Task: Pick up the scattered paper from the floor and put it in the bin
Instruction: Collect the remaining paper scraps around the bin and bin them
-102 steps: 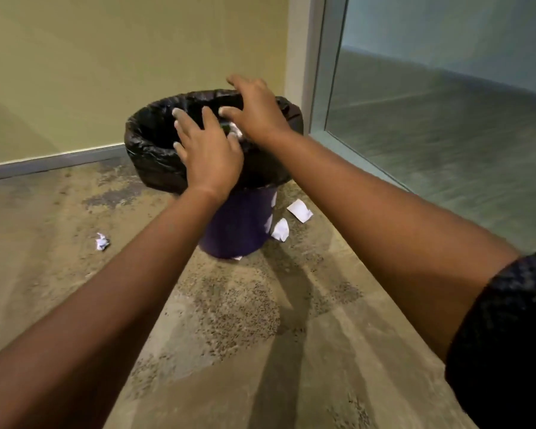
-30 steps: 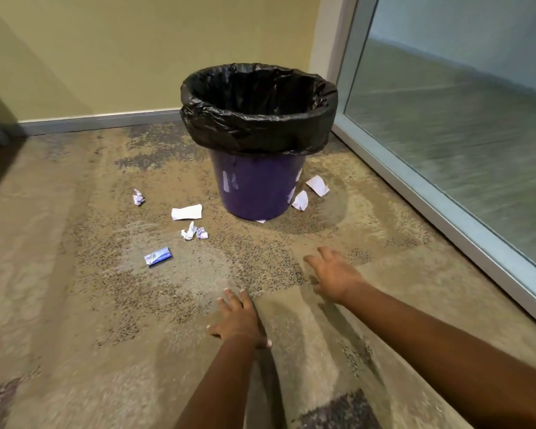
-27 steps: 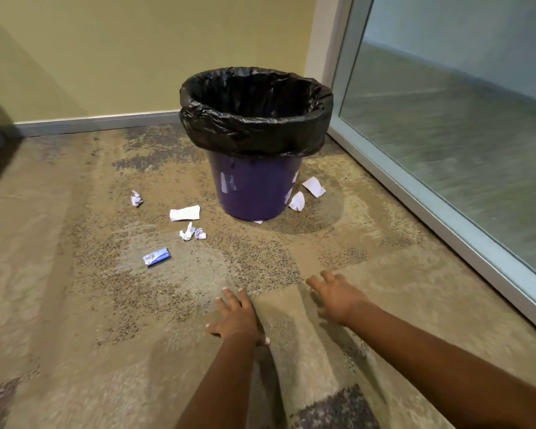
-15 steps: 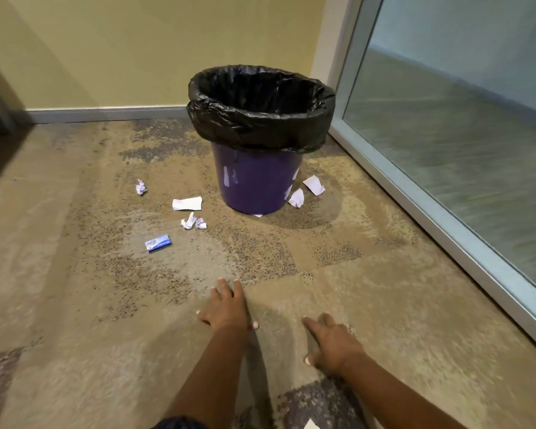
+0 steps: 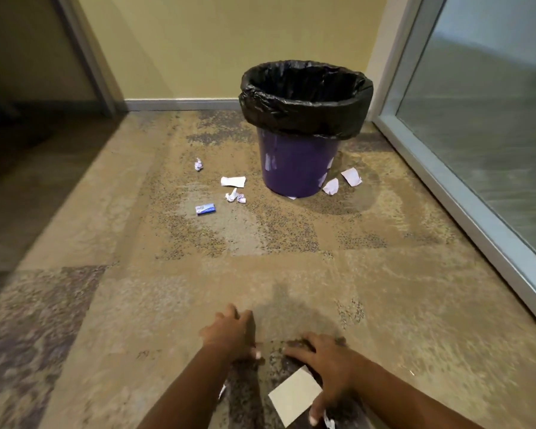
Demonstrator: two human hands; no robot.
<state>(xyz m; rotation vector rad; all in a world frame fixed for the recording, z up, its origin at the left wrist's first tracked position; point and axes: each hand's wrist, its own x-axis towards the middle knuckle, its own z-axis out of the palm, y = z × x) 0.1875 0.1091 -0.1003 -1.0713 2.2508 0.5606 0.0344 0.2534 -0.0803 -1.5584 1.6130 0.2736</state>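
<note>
A purple bin [image 5: 296, 168] lined with a black bag stands on the carpet by the far wall. Around its base lie several scraps: a crumpled ball [image 5: 199, 164], a flat white piece [image 5: 233, 181], two small crumpled bits [image 5: 235, 197], a blue wrapper [image 5: 205, 209] and two white pieces [image 5: 341, 181] on its right. A flat white sheet [image 5: 294, 396] lies at the bottom of the view, touching my right hand [image 5: 324, 362], whose fingers are spread over the carpet beside it. My left hand [image 5: 231, 334] hovers open just left of it, holding nothing.
A glass wall with a metal frame [image 5: 464, 205] runs along the right. A yellow wall and baseboard [image 5: 180, 104] close the far side. A dark doorway [image 5: 19, 103] opens at the left. A small white scrap [image 5: 328, 422] lies under my right wrist.
The view has backed away from the bin. Both hands have dropped toward the floor nearer me, and the flat white sheet has come into view beside my right hand.
</note>
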